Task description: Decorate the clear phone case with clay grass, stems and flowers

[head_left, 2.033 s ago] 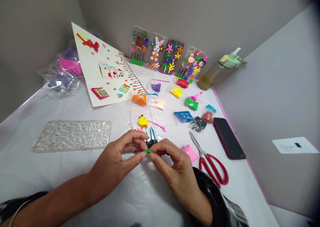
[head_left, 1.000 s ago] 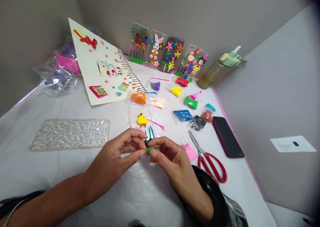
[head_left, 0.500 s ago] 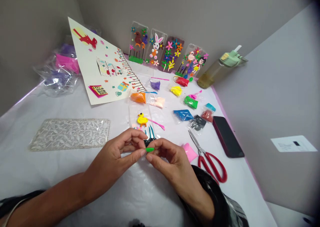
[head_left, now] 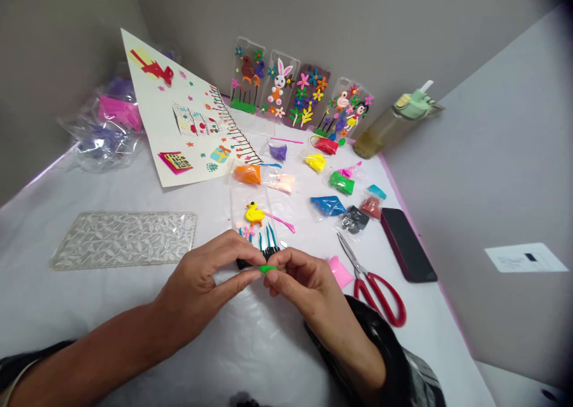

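Note:
A small piece of green modelling clay (head_left: pixel 268 269) is pinched between both sets of fingertips, above the table's near middle. My left hand (head_left: pixel 215 270) grips its left end between thumb and forefinger. My right hand (head_left: pixel 299 278) closes on the right end, thumb below and fingers above. Just beyond them lies a clear phone case (head_left: pixel 239 201) bearing a yellow clay duck (head_left: pixel 255 214), a pink flower and dark teal strips. My hands cover its near end, where black clay shows. A pink modelling tool (head_left: pixel 282 221) rests across the case beside the duck.
Red-handled scissors (head_left: pixel 376 287), a pink clay lump (head_left: pixel 340 272) and a phone (head_left: pixel 408 245) lie right. Clay packets, including a blue one (head_left: pixel 328 205), spread behind. A textured clear case (head_left: pixel 125 240) lies left. Decorated cases (head_left: pixel 280 85), a card (head_left: pixel 156 126) and a bottle (head_left: pixel 385 126) stand behind.
My left hand's fingers have straightened and closed further over the green clay, so less of it shows. More of the case's black end and pink flower is visible.

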`<state>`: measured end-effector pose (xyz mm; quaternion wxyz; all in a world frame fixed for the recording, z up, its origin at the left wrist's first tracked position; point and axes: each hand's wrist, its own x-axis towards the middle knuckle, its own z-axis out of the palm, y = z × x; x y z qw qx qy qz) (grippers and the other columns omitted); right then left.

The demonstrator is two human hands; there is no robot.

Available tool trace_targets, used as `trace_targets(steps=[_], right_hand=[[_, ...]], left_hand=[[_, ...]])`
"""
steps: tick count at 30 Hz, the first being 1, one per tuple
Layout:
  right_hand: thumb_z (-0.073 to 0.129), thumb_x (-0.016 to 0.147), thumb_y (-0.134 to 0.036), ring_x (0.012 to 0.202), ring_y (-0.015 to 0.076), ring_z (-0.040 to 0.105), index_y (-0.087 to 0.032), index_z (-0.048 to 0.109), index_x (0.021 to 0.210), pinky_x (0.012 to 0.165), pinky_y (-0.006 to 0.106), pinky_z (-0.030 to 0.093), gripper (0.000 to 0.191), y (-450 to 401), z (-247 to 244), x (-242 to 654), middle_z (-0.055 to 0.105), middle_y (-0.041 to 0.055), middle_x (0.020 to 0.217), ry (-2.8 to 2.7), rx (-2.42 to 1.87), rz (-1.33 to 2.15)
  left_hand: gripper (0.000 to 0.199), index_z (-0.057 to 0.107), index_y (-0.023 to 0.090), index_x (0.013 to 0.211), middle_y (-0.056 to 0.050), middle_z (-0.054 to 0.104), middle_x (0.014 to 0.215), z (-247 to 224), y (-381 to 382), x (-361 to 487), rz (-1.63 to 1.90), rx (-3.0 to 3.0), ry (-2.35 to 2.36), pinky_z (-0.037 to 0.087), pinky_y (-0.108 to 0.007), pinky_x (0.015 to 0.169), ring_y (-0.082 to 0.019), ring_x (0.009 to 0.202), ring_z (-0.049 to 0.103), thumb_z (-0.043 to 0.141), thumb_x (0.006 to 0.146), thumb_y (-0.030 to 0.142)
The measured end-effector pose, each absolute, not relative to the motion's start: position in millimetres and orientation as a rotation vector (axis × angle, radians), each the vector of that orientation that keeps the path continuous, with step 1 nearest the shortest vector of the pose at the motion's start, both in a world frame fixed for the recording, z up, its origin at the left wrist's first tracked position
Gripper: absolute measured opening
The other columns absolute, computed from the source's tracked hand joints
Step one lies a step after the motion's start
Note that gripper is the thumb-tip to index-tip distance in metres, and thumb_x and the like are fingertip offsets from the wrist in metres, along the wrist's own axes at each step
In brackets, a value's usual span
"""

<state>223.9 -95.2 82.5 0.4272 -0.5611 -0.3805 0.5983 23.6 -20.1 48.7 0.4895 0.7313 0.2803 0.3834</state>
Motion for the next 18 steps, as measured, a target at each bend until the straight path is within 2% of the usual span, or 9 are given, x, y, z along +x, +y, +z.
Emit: trace_targets(steps=[4,9,14,18], right_hand=[[0.092,0.089,-0.060,0.074,0.0162,0.054,-0.021,0.076,0.089,0.069,0.029,0.043,0.042,-95.8,83.4,223.8,0.067,-0.0007,0.078,-0.952,-1.420,1.502],[0.091,0.091,-0.059,0.075,0.0167,0.054,-0.022,0.076,0.088,0.070,0.030,0.043,0.040,-95.8,83.9,224.2,0.066,-0.0010,0.078,-0.964,-1.416,1.511],[0.090,0.092,-0.057,0.076,0.0172,0.056,-0.022,0.077,0.088,0.071,0.030,0.045,0.037,-95.2,84.3,225.1,0.067,-0.0009,0.079,-0.983,-1.413,1.515],[0.089,0.093,-0.054,0.076,0.0166,0.056,-0.022,0.077,0.088,0.072,0.030,0.043,0.035,-95.1,84.6,225.2,0.066,-0.0015,0.079,-0.996,-1.415,1.516]], left_hand=[[0.016,0.085,0.032,0.103,0.004,0.081,0.095,44.6,-21.0,21.0,0.914,1.812,0.674,0.060,-0.021,0.089,-0.014,0.087,0.076,0.073,0.107,0.022],[0.011,0.087,0.034,0.101,0.002,0.081,0.093,46.8,-22.0,20.0,0.854,1.776,0.724,0.061,-0.027,0.090,-0.019,0.086,0.076,0.077,0.106,0.035],[0.012,0.088,0.034,0.102,-0.001,0.083,0.098,53.2,-21.4,19.1,0.765,1.778,0.776,0.062,-0.030,0.092,-0.023,0.092,0.077,0.076,0.106,0.037],[0.016,0.087,0.034,0.099,-0.001,0.082,0.095,53.8,-21.1,18.6,0.764,1.805,0.746,0.062,-0.032,0.089,-0.023,0.089,0.076,0.073,0.107,0.036]])
